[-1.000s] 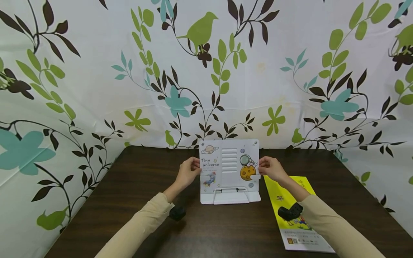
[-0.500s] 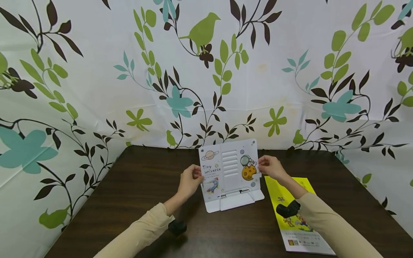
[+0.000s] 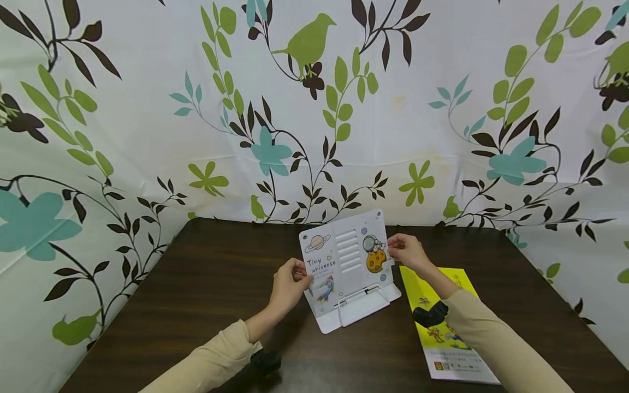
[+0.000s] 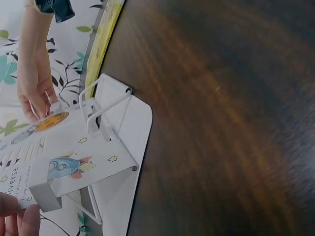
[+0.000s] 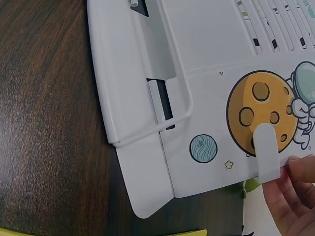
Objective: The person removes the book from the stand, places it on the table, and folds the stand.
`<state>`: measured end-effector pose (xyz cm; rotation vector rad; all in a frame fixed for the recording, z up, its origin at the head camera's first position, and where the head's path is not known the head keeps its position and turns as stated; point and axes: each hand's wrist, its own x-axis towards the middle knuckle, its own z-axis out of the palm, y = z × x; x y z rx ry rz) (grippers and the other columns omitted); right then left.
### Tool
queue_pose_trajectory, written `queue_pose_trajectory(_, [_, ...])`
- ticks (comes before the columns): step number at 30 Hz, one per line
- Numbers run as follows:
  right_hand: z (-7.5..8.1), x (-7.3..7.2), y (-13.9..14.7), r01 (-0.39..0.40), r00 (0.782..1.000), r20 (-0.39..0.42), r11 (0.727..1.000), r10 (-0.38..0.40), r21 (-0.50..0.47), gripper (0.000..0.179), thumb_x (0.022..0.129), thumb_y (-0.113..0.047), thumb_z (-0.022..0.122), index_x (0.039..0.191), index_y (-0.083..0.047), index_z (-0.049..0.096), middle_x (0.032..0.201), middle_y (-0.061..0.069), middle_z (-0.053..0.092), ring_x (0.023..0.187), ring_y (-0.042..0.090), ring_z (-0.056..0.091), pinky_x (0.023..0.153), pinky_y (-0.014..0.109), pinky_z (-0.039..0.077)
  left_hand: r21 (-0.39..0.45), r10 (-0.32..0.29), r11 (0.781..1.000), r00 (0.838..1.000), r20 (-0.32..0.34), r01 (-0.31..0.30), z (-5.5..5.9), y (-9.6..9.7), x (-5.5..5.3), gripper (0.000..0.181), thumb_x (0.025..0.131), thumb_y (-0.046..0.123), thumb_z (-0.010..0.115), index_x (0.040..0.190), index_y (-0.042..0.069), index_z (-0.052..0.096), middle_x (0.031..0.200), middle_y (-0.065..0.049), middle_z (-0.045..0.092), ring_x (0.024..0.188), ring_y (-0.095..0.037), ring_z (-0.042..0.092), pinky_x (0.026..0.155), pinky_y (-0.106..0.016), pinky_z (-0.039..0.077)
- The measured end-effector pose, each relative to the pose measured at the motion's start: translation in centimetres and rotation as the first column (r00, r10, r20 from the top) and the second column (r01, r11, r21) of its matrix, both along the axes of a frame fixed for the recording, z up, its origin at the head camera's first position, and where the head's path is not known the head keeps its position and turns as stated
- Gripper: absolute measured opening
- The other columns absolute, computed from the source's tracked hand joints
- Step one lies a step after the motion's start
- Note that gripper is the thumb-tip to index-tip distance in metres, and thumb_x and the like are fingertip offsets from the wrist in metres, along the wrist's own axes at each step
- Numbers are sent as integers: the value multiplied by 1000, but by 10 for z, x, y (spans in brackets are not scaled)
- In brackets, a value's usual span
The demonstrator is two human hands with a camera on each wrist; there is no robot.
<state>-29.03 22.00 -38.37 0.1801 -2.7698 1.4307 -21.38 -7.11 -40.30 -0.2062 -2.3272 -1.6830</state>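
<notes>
A white book stand [image 3: 349, 267] printed with a planet, a rocket and an astronaut stands propped up on the dark table, angled with its right side farther back. My left hand [image 3: 290, 284] pinches its left edge between thumb and fingers, beside the word "universe". On the opposite edge my right hand [image 3: 408, 251] pinches the panel near the orange moon [image 5: 263, 110]. In the right wrist view a white side clip [image 5: 267, 152] folds over the panel right by the thumb. A wire page holder [image 3: 363, 305] lies across the bottom ledge.
Under my right forearm lies a yellow book [image 3: 449, 327] with a white lower band. The dark wooden table [image 3: 221, 256] ends at the back against a white cloth [image 3: 373, 109] patterned with leaves and birds.
The book stand has turned: its left side came nearer and its right side went back. Both hands moved along with it, the left one toward me.
</notes>
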Motion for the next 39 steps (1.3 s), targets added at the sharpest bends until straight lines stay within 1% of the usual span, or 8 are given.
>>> queue_pose_trajectory(9, [-3, -5, -4, 19, 1000, -7, 1000, -19, -14, 18, 88, 0, 55, 104, 6, 56, 95, 19, 59, 78, 22, 54, 70, 30, 53, 75, -22, 997, 999, 29, 20, -1, 3, 11, 17, 75, -5, 65, 88, -6, 56, 79, -15, 61, 70, -20, 61, 55, -20, 52])
queue_pose_trajectory(13, [-4, -6, -6, 36, 999, -9, 999, -36, -15, 18, 88, 0, 54, 105, 7, 56, 95, 20, 59, 78, 23, 54, 69, 29, 52, 108, -50, 993, 998, 39, 46, 12, 5, 21, 16, 75, -9, 63, 88, -10, 54, 80, -20, 61, 73, -28, 62, 56, -22, 52])
queue_pose_trajectory(17, [-3, -4, -6, 45, 999, -9, 999, -45, -24, 19, 89, -2, 54, 106, 6, 56, 97, 19, 58, 81, 24, 54, 71, 30, 52, 97, -87, 992, 996, 26, 84, 24, 4, 26, 15, 74, -11, 62, 87, -12, 53, 80, -24, 60, 72, -31, 62, 55, -22, 51])
queue_pose_trajectory(20, [-2, 1, -4, 44, 999, -23, 998, -45, -39, 22, 89, -3, 54, 109, 6, 55, 99, 19, 57, 85, 25, 54, 75, 32, 52, 76, -108, 991, 994, -5, 108, 16, -2, 17, 18, 73, -10, 64, 88, -10, 54, 79, -19, 60, 70, -24, 61, 54, -20, 50])
queue_pose_trajectory(24, [3, 9, -1, 42, 997, -56, 997, -45, -60, 25, 89, -5, 54, 112, 6, 54, 100, 19, 56, 86, 25, 55, 78, 37, 51, 77, -132, 988, 990, -55, 136, 11, -16, -4, 27, 73, -8, 68, 97, -6, 57, 85, -14, 61, 73, -20, 61, 59, -21, 49])
queue_pose_trajectory(28, [9, 21, -1, 42, 998, -48, 997, -45, -60, 25, 89, -6, 55, 111, 6, 54, 100, 20, 57, 87, 28, 57, 76, 36, 52, 56, -185, 980, 978, -96, 191, 29, -30, -18, 34, 75, -5, 68, 108, -5, 57, 95, -17, 61, 82, -26, 62, 68, -23, 48])
queue_pose_trajectory(34, [8, 48, -12, 9, 997, 72, 992, 0, -122, 29, 88, -8, 57, 112, 8, 52, 100, 20, 59, 93, 34, 57, 77, 37, 52, -6, -315, 948, 939, -136, 317, 60, -39, -31, 40, 78, -5, 65, 116, -5, 54, 104, -22, 59, 89, -31, 60, 74, -27, 50])
queue_pose_trajectory(39, [-3, 68, -26, -2, 984, 176, 980, 37, -200, 33, 87, -10, 59, 113, 9, 51, 98, 18, 62, 88, 30, 61, 75, 37, 53, -52, -373, 928, 919, -124, 370, 69, -39, -36, 38, 79, -5, 64, 116, -5, 54, 109, -25, 57, 92, -31, 59, 76, -31, 50])
